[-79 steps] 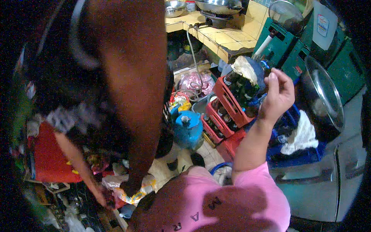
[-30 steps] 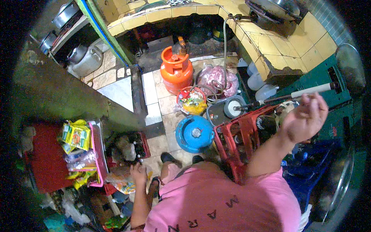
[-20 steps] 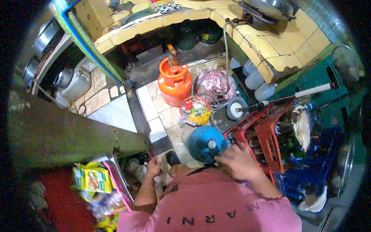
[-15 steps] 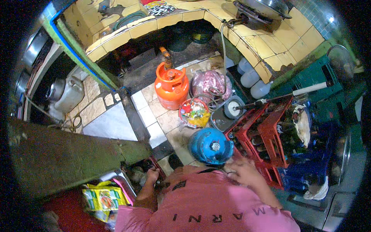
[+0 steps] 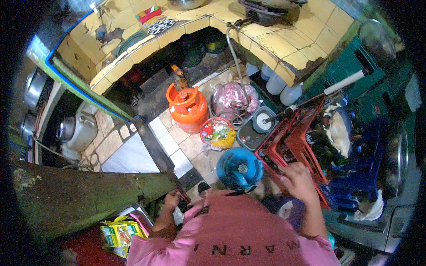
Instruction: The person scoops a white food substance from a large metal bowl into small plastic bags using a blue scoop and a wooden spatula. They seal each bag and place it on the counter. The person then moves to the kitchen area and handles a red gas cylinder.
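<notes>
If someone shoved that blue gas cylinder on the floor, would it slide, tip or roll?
The blue gas cylinder looks like metal, so probably heavy and stiff. Standing upright on tiled floor, it would likely scrape rather than slide. Its rounded body might roll if tipped, with the red crate close beside.

Shirt (image 5: 239, 235): you wear a pink short-sleeved tee with dark block letters printed across the front.
Sleeves: both end above the elbow, so your forearms are bare.
Left hand (image 5: 171, 199): bare, no glove, no ring that can be made out.
Right hand (image 5: 298, 179): bare, no glove, wrist uncovered.
</notes>
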Available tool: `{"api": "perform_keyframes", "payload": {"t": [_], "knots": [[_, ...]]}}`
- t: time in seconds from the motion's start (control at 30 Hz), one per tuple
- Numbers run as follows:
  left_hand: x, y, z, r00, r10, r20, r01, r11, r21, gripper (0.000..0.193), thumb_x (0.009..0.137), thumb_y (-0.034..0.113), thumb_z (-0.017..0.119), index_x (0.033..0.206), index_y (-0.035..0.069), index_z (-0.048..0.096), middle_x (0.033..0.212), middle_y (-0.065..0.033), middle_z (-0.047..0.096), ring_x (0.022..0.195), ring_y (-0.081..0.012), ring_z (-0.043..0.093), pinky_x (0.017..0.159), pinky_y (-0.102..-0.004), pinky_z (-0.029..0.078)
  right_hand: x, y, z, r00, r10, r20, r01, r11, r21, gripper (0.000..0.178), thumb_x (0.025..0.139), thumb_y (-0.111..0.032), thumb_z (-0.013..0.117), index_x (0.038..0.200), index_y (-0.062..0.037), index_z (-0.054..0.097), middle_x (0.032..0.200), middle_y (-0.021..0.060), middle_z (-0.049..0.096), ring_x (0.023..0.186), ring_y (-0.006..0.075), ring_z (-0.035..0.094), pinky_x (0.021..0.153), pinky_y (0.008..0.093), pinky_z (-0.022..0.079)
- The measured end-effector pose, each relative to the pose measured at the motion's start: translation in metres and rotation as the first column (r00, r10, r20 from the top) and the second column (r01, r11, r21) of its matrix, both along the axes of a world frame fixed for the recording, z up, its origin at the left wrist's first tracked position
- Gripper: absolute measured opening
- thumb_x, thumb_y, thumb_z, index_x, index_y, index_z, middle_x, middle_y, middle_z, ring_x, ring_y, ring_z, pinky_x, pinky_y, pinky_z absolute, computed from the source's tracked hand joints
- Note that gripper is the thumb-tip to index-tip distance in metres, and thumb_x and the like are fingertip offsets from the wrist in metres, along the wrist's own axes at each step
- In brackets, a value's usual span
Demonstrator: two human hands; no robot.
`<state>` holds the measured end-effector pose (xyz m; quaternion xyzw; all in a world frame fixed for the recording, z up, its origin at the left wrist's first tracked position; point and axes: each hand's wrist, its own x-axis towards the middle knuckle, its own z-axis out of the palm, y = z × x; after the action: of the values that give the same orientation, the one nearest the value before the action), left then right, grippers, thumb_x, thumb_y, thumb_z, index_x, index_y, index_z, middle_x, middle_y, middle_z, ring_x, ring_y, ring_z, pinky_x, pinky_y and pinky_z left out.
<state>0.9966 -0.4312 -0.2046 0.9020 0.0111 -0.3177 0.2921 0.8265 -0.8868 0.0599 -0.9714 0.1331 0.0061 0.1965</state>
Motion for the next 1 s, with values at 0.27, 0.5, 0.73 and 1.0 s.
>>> {"api": "perform_keyframes", "payload": {"t": [0.27, 0.5, 0.73, 1.0], "knots": [[0.013, -0.03, 0.032, 0.901, -0.29, -0.324, 0.405, 0.83, 0.382, 0.046, 0.08, 0.049, 0.057, 0.116, 0.02, 0.059, 0.112, -0.0116, 0.062, 0.102, -0.03, 0.059, 0.092, -0.0405, 0.043, -0.021, -0.041, -0.012, 0.9, 0.004, 0.437, -0.041, 0.996, 0.075, 0.017, 0.068, -0.005, 0.067, 0.085, -0.0047, 0.067, 0.081, 0.0096, 0.064, 0.08, 0.0275, 0.058, 0.074, 0.0361, 0.046], [0.106, -0.027, 0.099, 0.674, -0.62, -0.401, 0.562, 0.077, 0.824, 0.065, 0.083, 0.059, 0.046, 0.134, 0.019, 0.044, 0.144, -0.0058, 0.035, 0.134, -0.0229, 0.028, 0.11, -0.0524, 0.011, 0.022, -0.018, -0.029, 0.861, -0.191, 0.472, 0.034, 0.946, 0.321, 0.021, 0.062, -0.003, 0.069, 0.083, -0.0083, 0.068, 0.075, 0.0045, 0.062, 0.076, 0.0234, 0.058, 0.07, 0.0337, 0.044], [0.233, 0.079, 0.041, 0.734, -0.442, -0.516, 0.623, 0.135, 0.77, 0.067, 0.082, 0.061, 0.047, 0.132, 0.016, 0.045, 0.139, -0.0082, 0.039, 0.13, -0.0252, 0.032, 0.108, -0.0508, 0.016, 0.17, -0.004, -0.025, 0.898, -0.144, 0.417, 0.109, 0.988, 0.107, 0.015, 0.075, -0.018, 0.063, 0.085, -0.0089, 0.07, 0.08, 0.0085, 0.065, 0.079, 0.0275, 0.057, 0.075, 0.0402, 0.044], [0.232, 0.135, -0.041, 0.761, -0.239, -0.603, 0.593, 0.632, 0.499, 0.07, 0.081, 0.062, 0.047, 0.13, 0.013, 0.046, 0.134, -0.0109, 0.043, 0.126, -0.0278, 0.037, 0.105, -0.0489, 0.021, 0.303, -0.022, 0.006, 0.968, -0.157, 0.193, 0.177, 0.98, -0.088, 0.017, 0.074, -0.006, 0.063, 0.09, -0.0044, 0.069, 0.077, 0.0119, 0.058, 0.084, 0.0301, 0.05, 0.08, 0.0394, 0.041]]}}
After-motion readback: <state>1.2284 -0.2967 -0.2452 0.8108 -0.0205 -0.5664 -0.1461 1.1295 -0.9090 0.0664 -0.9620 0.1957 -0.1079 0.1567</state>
